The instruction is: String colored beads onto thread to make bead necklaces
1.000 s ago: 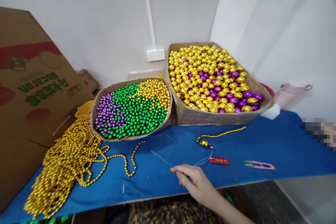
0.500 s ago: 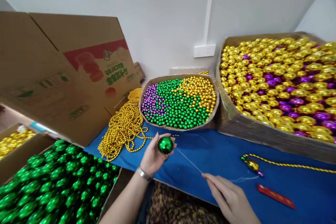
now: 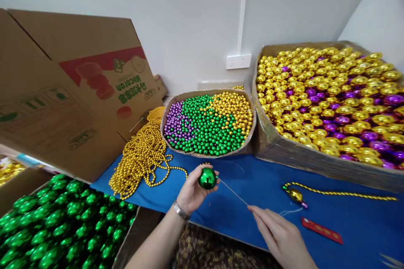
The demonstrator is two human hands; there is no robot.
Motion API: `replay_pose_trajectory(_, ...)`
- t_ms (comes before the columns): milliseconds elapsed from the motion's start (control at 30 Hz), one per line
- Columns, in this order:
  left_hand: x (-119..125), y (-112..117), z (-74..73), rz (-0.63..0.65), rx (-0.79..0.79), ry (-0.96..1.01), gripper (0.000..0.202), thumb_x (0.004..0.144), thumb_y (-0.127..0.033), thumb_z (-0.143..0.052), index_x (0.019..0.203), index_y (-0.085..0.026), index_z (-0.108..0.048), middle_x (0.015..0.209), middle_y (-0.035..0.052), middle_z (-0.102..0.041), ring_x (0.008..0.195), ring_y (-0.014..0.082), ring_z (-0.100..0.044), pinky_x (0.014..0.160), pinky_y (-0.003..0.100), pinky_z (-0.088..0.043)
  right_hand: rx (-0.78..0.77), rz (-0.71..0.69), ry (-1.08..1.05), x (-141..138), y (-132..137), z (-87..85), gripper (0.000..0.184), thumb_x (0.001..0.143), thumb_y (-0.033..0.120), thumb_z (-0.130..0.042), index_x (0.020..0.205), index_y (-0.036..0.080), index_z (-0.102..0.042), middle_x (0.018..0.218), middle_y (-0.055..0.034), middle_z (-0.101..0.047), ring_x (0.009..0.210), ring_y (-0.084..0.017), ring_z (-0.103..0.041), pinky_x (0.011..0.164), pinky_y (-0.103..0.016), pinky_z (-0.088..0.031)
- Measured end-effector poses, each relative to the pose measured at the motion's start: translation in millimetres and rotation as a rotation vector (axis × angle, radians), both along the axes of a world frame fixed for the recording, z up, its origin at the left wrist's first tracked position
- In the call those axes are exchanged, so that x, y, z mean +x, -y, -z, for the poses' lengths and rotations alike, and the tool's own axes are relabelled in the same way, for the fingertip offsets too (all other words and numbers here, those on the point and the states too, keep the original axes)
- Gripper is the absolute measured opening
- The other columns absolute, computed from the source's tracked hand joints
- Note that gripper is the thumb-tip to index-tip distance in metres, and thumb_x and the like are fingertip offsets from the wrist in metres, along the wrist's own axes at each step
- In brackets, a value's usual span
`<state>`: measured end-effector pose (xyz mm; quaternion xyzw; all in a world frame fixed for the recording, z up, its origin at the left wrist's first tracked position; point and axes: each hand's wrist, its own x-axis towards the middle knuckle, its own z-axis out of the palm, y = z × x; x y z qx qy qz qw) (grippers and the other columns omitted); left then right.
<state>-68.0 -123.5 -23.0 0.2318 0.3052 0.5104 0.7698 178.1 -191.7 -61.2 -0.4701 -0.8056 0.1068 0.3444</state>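
My left hand [image 3: 192, 191] pinches a large shiny green ball [image 3: 207, 178] above the blue table cover [image 3: 252, 176]. My right hand [image 3: 277, 233] holds a long thin needle [image 3: 232, 190] by its near end; the needle's tip touches the right side of the green ball. A thin white thread trails from that hand to a strand of gold beads [image 3: 334, 193] ending in a gold ball [image 3: 296, 195] on the cover.
A box of large green balls [image 3: 59, 227] sits at lower left. A tray of small purple, green and gold beads [image 3: 208, 122], a box of large gold and purple balls [image 3: 331, 96], a heap of gold bead strands [image 3: 142, 157], a red tag [image 3: 322, 230], cardboard boxes [image 3: 69, 88].
The view swung left. My left hand came in with the green ball and rose to the needle tip. My right hand kept the needle.
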Motion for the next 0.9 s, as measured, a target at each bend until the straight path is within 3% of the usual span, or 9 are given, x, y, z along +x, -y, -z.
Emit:
replay_pose_trajectory(433,-7.2,-3.0,-2.1,0.05,0.026,-0.057,0.036,0.084,-0.042,-0.053,0.103,-0.013,-0.062,0.105,0.0146,-0.065,0.082,0.0236,-0.065,0.063,0.03,-0.05,0.05,-0.032,0.049,7.8,-2.6,2.3,0.03,0.092,0.024,-0.04,0.108,0.023,-0.066,0.091,-0.0053,-0.072,0.074,-0.017,-0.068,0.065,-0.026,-0.054)
replay_pose_trajectory(667,-8.7,0.0,-6.7,0.047,0.173,-0.31,0.035,0.082,-0.036,-0.059,0.108,-0.012,-0.064,0.106,0.0144,-0.063,0.083,0.0237,-0.062,0.064,0.029,-0.049,0.116,0.015,0.217,3.4,-0.1,-6.8,0.034,0.092,0.017,-0.035,0.106,0.019,-0.066,0.076,-0.006,-0.068,0.066,-0.016,-0.063,0.063,-0.026,-0.05)
replay_pose_trajectory(800,0.5,4.7,-3.5,0.054,0.28,-0.48,0.04,0.075,-0.029,-0.068,0.112,-0.015,-0.061,0.103,0.0111,-0.064,0.088,0.0192,-0.058,0.073,0.024,-0.046,0.084,0.052,0.244,-7.9,0.6,-11.2,0.033,0.092,0.015,-0.035,0.106,0.018,-0.065,0.071,-0.0058,-0.066,0.065,-0.015,-0.062,0.064,-0.026,-0.048)
replay_pose_trajectory(900,13.3,11.0,-0.6,0.084,0.263,-0.41,0.039,0.077,-0.032,-0.067,0.112,-0.019,-0.058,0.11,0.0118,-0.061,0.09,0.0192,-0.057,0.072,0.026,-0.047,-0.015,0.039,0.135,-13.0,0.1,-8.6,0.031,0.093,0.018,-0.036,0.103,0.02,-0.065,0.076,-0.0057,-0.069,0.068,-0.016,-0.064,0.063,-0.025,-0.049)
